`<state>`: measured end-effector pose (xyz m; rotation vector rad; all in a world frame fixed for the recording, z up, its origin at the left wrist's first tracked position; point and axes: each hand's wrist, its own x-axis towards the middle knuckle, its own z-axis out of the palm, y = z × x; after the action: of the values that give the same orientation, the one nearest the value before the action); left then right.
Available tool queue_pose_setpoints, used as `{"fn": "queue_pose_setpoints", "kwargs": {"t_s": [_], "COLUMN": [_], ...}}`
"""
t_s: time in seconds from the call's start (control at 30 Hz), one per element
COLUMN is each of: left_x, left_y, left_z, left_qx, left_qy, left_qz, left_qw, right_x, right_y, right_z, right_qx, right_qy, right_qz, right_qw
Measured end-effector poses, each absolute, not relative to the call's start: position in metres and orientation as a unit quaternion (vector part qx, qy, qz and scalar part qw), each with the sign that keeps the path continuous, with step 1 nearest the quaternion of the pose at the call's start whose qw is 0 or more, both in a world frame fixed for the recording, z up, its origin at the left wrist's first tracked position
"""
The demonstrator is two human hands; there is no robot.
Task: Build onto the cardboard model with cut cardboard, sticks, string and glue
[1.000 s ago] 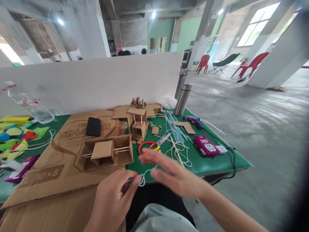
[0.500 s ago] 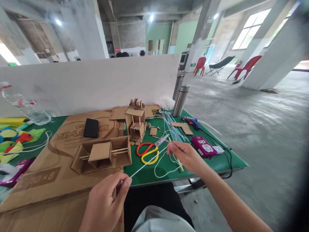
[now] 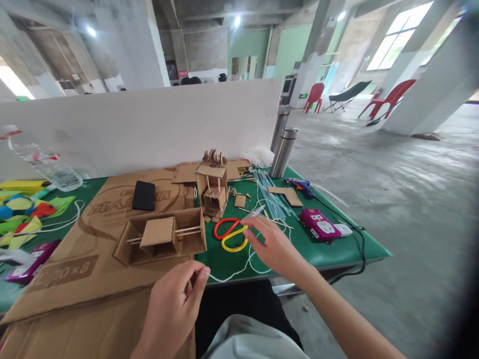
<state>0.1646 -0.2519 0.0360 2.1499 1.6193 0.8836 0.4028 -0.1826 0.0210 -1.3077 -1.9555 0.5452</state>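
Near the table's front edge, my left hand [image 3: 179,294] pinches the end of a white string [image 3: 232,275] between thumb and fingers. The string runs slack over the green tabletop to the right. My right hand [image 3: 271,244] hovers with thumb and fingers apart over the scissors [image 3: 234,242], which have one red and one yellow handle loop. Its fingers cover part of the scissors near the blades. A cardboard box frame [image 3: 159,238] with wooden sticks lies beyond my left hand. Behind the scissors stands a small cardboard structure [image 3: 212,187] with round discs on top.
A purple power strip [image 3: 320,225], a blue glue gun [image 3: 299,186] and a steel flask [image 3: 285,152] stand at the right. Clear glue sticks [image 3: 271,192] lie centre right. A black phone [image 3: 143,195] rests on the cardboard sheet [image 3: 71,239]. A plastic bottle [image 3: 56,167] leans far left.
My right hand has let go of the string, moved left and opened over the scissors. The string, taut before, now hangs slack onto the table. My left hand still pinches it.
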Motion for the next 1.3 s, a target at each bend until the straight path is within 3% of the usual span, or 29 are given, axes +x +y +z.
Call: {"fn": "queue_pose_setpoints", "kwargs": {"t_s": [0.2,0.5,0.7,1.03,1.3], "left_x": [0.167,0.160,0.157,0.162,0.168], "left_y": [-0.245,-0.251,-0.254,-0.247,-0.245], "left_z": [0.035,0.032,0.025,0.032,0.036], "left_qx": [0.746,0.709,0.718,0.719,0.733], "left_qy": [0.560,0.577,0.538,0.523,0.510], "left_qz": [0.317,0.334,0.357,0.409,0.406], "left_qw": [0.172,0.229,0.260,0.207,0.194], "right_x": [0.365,0.342,0.348,0.351,0.353], "right_y": [-0.219,-0.220,-0.225,-0.229,-0.230], "right_z": [0.011,-0.002,0.005,0.011,0.013], "right_qx": [-0.395,-0.367,-0.354,-0.354,-0.375], "right_qy": [-0.748,-0.600,-0.570,-0.566,-0.604], "right_qz": [0.448,0.599,0.623,0.630,0.569], "right_qw": [0.290,0.383,0.403,0.397,0.413]}}
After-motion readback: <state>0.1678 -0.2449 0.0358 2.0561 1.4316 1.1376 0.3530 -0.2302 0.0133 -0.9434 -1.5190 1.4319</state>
